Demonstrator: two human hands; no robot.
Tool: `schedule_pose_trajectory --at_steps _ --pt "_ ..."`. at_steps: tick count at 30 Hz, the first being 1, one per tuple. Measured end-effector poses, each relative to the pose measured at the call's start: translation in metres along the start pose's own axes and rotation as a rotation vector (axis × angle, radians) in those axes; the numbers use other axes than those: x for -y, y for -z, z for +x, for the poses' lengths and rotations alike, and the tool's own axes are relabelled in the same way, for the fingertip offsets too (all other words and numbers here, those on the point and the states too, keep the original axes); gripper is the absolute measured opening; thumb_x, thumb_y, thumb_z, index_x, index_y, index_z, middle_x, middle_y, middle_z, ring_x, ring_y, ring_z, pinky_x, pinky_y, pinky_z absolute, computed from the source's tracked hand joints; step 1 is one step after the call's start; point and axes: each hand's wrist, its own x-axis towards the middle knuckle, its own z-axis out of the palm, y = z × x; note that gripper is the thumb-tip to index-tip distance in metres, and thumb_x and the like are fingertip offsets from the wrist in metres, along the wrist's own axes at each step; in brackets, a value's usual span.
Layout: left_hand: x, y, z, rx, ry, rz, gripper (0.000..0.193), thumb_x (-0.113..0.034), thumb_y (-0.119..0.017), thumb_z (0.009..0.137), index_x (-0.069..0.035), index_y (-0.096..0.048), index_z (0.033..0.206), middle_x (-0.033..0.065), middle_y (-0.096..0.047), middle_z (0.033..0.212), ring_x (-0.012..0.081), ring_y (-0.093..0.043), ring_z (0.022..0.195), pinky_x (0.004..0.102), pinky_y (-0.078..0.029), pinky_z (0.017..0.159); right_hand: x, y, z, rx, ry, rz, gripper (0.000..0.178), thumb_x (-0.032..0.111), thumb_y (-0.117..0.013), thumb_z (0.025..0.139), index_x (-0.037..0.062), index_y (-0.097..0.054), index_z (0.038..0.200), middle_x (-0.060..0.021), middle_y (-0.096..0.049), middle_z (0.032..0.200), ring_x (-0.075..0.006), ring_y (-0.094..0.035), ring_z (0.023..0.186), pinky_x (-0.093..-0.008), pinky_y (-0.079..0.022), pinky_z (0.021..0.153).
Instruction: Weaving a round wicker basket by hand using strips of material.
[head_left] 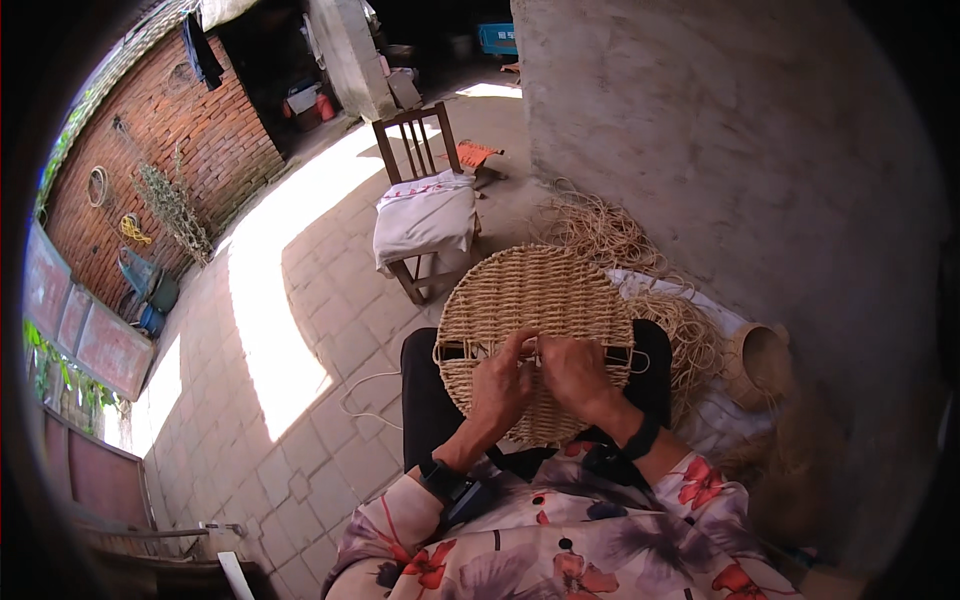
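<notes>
Though near, chair [450,140] beyond woven disc [535,295]

Round woven cord panel [535,285] on lap, dark legs [420,385] under it. Left hand [502,385] and right hand [580,378] nearly meet over its open slot, fingertip grip unclear. Loose cord heaps [690,345] right, by grey wall [720,120]. Slat-back wooden chair [387,150] ahead, white cloth [425,225] over seat; orange folding stool [475,153] behind.

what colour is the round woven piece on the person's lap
The round woven piece is light straw tan, best seen in the head view.
</notes>
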Motion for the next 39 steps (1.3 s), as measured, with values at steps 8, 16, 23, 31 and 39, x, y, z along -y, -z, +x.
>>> schedule_pose_trajectory --at_steps 8,16,23,31,39 --pt "0.032 0.028 -0.046 0.197 -0.225 0.139 0.006 -0.010 -0.063 0.085 -0.006 -0.065 0.090 0.0119 -0.062 0.081 0.0336 -0.065 0.075 0.0430 -0.052 0.066 -0.065 0.041 -0.021 0.318 -0.412 1.016 0.017 0.019 -0.060 0.091 0.0019 -0.061 0.088 -0.0067 -0.064 0.078 -0.0156 -0.062 0.073 -0.0312 -0.051 0.069" --pt "0.031 0.025 -0.049 0.167 -0.295 0.201 0.007 -0.009 -0.066 0.083 -0.007 -0.068 0.090 0.0096 -0.062 0.076 0.0296 -0.066 0.070 0.0398 -0.051 0.060 -0.032 0.034 -0.014 0.006 -0.340 1.723 0.012 0.018 -0.052 0.100 0.0073 -0.054 0.095 -0.0058 -0.061 0.090 -0.0182 -0.063 0.090 -0.0357 -0.048 0.091" --pt "0.033 0.028 -0.047 0.183 -0.287 0.181 0.007 -0.010 -0.066 0.084 -0.007 -0.067 0.090 0.0097 -0.063 0.078 0.0302 -0.066 0.071 0.0398 -0.052 0.062 -0.060 0.046 -0.016 0.300 -0.488 1.619 0.012 0.016 -0.054 0.099 0.0090 -0.049 0.092 0.0056 -0.041 0.066 -0.0026 -0.033 0.050 -0.0209 -0.031 0.045" --pt "0.040 0.028 -0.046 0.234 -0.251 0.185 0.008 -0.011 -0.064 0.084 -0.008 -0.064 0.091 0.0111 -0.064 0.080 0.0327 -0.066 0.073 0.0433 -0.051 0.063 -0.052 0.058 -0.020 0.424 -0.365 0.861 0.013 0.013 -0.063 0.094 0.0041 -0.062 0.085 0.0025 -0.055 0.063 -0.0055 -0.054 0.055 -0.0236 -0.041 0.046" --pt "0.037 0.026 -0.043 0.196 -0.258 0.182 0.006 -0.010 -0.064 0.083 -0.007 -0.064 0.088 0.0105 -0.065 0.079 0.0315 -0.067 0.071 0.0413 -0.052 0.062 -0.088 0.062 -0.052 -0.160 -0.500 1.482 0.016 0.017 -0.058 0.098 0.0038 -0.063 0.090 -0.0019 -0.062 0.066 -0.0166 -0.063 0.063 -0.0318 -0.056 0.067"
